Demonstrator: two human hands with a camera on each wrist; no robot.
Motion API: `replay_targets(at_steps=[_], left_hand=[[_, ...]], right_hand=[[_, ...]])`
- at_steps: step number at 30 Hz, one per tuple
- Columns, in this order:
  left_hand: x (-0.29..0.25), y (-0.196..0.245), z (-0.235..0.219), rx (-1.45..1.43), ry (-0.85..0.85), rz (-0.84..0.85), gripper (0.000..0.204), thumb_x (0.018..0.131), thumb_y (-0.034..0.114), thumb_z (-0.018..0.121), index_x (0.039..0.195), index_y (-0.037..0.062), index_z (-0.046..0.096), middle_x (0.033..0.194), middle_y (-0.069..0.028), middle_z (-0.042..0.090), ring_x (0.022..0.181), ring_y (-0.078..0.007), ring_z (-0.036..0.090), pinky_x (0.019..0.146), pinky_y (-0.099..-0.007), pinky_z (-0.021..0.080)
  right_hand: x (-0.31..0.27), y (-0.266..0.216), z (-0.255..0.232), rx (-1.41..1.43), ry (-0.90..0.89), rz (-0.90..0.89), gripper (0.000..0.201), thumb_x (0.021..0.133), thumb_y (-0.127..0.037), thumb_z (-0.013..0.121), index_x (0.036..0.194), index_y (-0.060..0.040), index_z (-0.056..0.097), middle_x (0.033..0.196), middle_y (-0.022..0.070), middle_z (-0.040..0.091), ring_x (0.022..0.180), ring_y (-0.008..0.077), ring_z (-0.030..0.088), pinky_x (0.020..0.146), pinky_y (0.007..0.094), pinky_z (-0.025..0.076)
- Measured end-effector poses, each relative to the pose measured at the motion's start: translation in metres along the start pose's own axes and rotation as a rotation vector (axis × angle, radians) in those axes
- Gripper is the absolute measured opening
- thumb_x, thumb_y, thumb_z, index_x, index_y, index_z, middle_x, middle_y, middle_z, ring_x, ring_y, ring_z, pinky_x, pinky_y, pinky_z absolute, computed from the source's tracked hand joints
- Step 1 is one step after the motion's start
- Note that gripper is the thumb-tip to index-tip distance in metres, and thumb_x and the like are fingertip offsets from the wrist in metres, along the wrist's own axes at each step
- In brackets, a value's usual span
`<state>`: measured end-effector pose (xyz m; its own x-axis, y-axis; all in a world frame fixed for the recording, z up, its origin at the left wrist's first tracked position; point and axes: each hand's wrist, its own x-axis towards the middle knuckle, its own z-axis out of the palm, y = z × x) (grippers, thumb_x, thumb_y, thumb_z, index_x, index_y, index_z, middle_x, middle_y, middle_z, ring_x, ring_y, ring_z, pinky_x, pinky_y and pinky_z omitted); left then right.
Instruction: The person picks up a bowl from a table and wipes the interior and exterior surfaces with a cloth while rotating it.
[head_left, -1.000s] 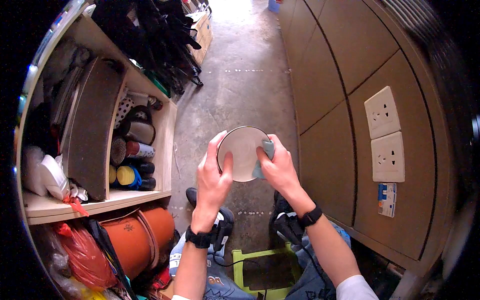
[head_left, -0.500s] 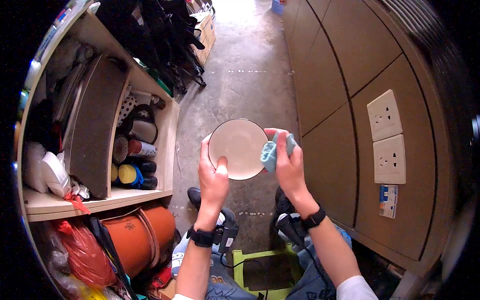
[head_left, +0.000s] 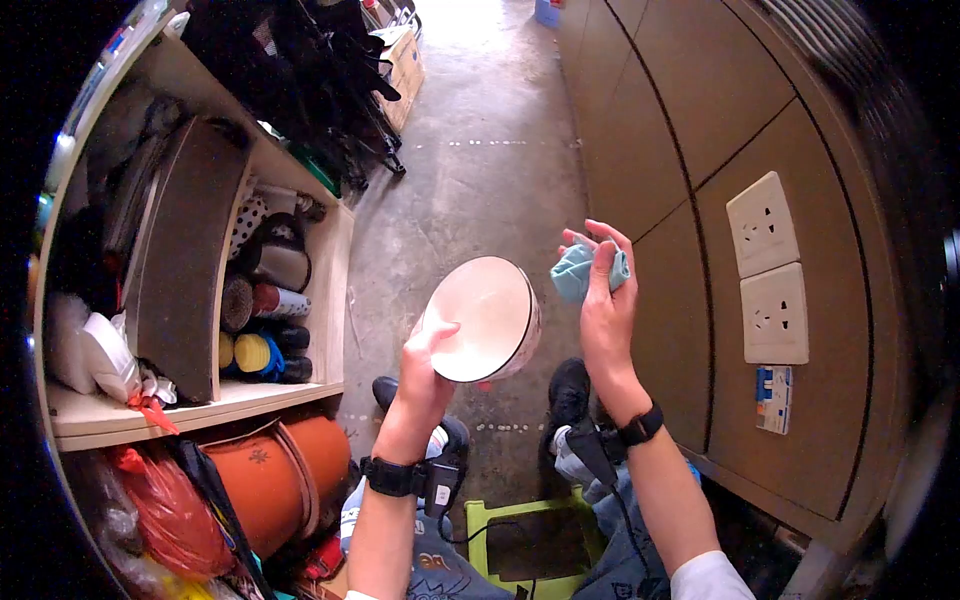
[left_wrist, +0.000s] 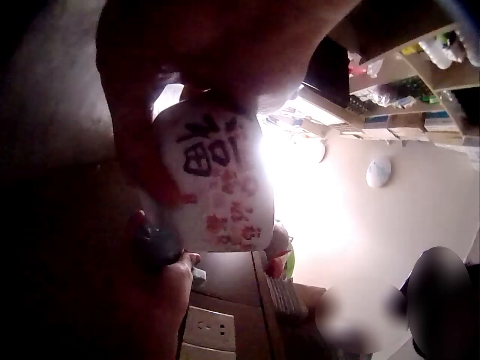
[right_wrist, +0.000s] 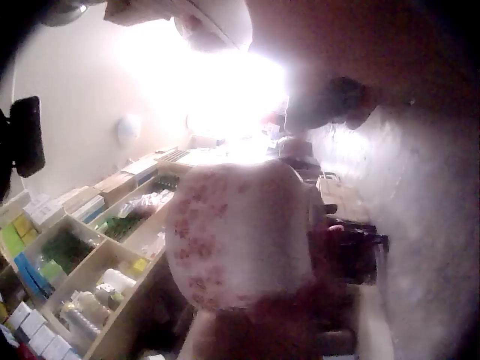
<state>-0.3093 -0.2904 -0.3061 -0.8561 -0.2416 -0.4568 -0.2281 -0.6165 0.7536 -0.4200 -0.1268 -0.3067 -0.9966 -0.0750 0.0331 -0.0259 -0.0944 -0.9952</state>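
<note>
Left hand (head_left: 424, 374): grips a tilted bowl (head_left: 487, 318), thumb inside.
Right hand (head_left: 609, 318): pinches teal cloth (head_left: 574, 275), right of the bowl.

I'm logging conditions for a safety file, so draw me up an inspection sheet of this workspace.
Surface: gray floor; no worktop seen
Job's things: bowl, tilted, held above the floor; bluish cloth, apart from it
Clutter: red bag beside orange drum
Hands: left hand grips bowl; right hand holds cloth
Cables: thin black cables hanging near the person
Surroundings: wooden shelf left; brown cabinet with sockets right
</note>
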Motion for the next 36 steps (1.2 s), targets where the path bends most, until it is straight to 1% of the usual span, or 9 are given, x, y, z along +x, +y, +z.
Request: replay_targets(at_steps=[2,5,8,11,21,25,30,32,36], left_hand=[[0.001,-0.004,-0.001,-0.047,0.014,-0.125,0.048,0.088,0.027,0.053,0.127,-0.0002,0.053,0.1,-0.014,0.067,0.077,-0.0267,0.068,0.045,-0.0386,0.052],[-0.003,-0.002,0.006,-0.052,-0.024,-0.219,0.047,0.09,0.03,0.053,0.126,0.0004,0.055,0.095,-0.0135,0.069,0.071,-0.0258,0.068,0.047,-0.0366,0.053],[-0.004,-0.002,0.008,-0.086,-0.033,-0.249,0.047,0.09,0.033,0.051,0.125,0.0007,0.056,0.096,-0.0133,0.069,0.07,-0.0248,0.068,0.047,-0.0352,0.053],[0.0,-0.002,-0.004,-0.098,-0.105,-0.275,0.052,0.091,0.033,0.05,0.131,-0.0004,0.05,0.103,-0.0159,0.068,0.078,-0.0258,0.069,0.048,-0.0367,0.055],[-0.005,0.004,-0.004,-0.058,-0.114,-0.349,0.049,0.092,0.033,0.05,0.128,0.0004,0.053,0.095,-0.0141,0.069,0.069,-0.0232,0.068,0.043,-0.0345,0.052],[-0.008,0.003,0.007,-0.002,-0.082,-0.389,0.045,0.089,0.033,0.053,0.119,0.0008,0.059,0.084,-0.0111,0.07,0.061,-0.0214,0.068,0.037,-0.0308,0.05],[-0.004,-0.007,-0.003,-0.008,-0.167,-0.417,0.047,0.091,0.031,0.052,0.125,-0.0013,0.054,0.09,-0.0126,0.068,0.064,-0.0223,0.067,0.034,-0.0337,0.045],[-0.003,-0.012,-0.006,-0.006,-0.154,-0.399,0.046,0.092,0.03,0.05,0.124,-0.0012,0.057,0.105,-0.0134,0.07,0.085,-0.0228,0.07,0.069,-0.0346,0.058],[-0.002,-0.013,0.013,-0.116,-0.101,-0.324,0.047,0.095,0.03,0.046,0.127,-0.0022,0.055,0.114,-0.0152,0.067,0.103,-0.0245,0.066,0.093,-0.037,0.051]], right_hand=[[-0.002,-0.001,0.002,0.012,-0.016,0.0,0.04,0.106,-0.041,0.041,0.123,-0.0086,0.056,0.119,0.0103,0.065,0.109,0.0168,0.06,0.092,0.0323,0.049],[-0.008,-0.002,0.007,-0.031,-0.256,-0.149,0.04,0.106,-0.038,0.042,0.129,-0.0079,0.054,0.129,0.0085,0.059,0.121,0.0184,0.053,0.104,0.034,0.041],[-0.008,-0.007,0.005,0.138,-0.515,-0.066,0.068,0.102,-0.058,0.032,0.14,-0.0025,0.046,0.146,0.0134,0.047,0.137,0.0263,0.041,0.115,0.0402,0.028],[-0.007,-0.016,-0.001,0.415,-0.653,0.08,0.07,0.103,-0.055,0.03,0.143,0.0007,0.044,0.149,0.0149,0.044,0.138,0.0265,0.041,0.116,0.0395,0.027],[-0.004,-0.015,-0.001,0.462,-0.597,0.174,0.048,0.104,-0.028,0.037,0.14,0.0022,0.046,0.144,0.0194,0.049,0.129,0.0277,0.052,0.112,0.0386,0.038],[-0.006,-0.013,0.0,0.226,-0.667,0.023,0.053,0.099,-0.034,0.038,0.131,0.0029,0.056,0.143,0.0208,0.05,0.127,0.0295,0.053,0.108,0.0407,0.04],[-0.01,-0.009,0.0,0.249,-0.62,-0.02,0.048,0.096,-0.034,0.039,0.086,0.0038,0.066,0.121,0.0237,0.063,0.113,0.0298,0.06,0.103,0.0395,0.042],[-0.011,-0.004,-0.002,0.256,-0.614,-0.004,0.046,0.095,-0.033,0.04,0.063,-0.0011,0.048,0.081,0.0148,0.06,0.088,0.024,0.059,0.092,0.0358,0.045],[-0.009,0.009,-0.001,0.376,-0.555,-0.008,0.043,0.097,-0.026,0.045,0.06,-0.0049,0.044,0.062,0.0035,0.042,0.072,0.0185,0.047,0.07,0.0326,0.039]])
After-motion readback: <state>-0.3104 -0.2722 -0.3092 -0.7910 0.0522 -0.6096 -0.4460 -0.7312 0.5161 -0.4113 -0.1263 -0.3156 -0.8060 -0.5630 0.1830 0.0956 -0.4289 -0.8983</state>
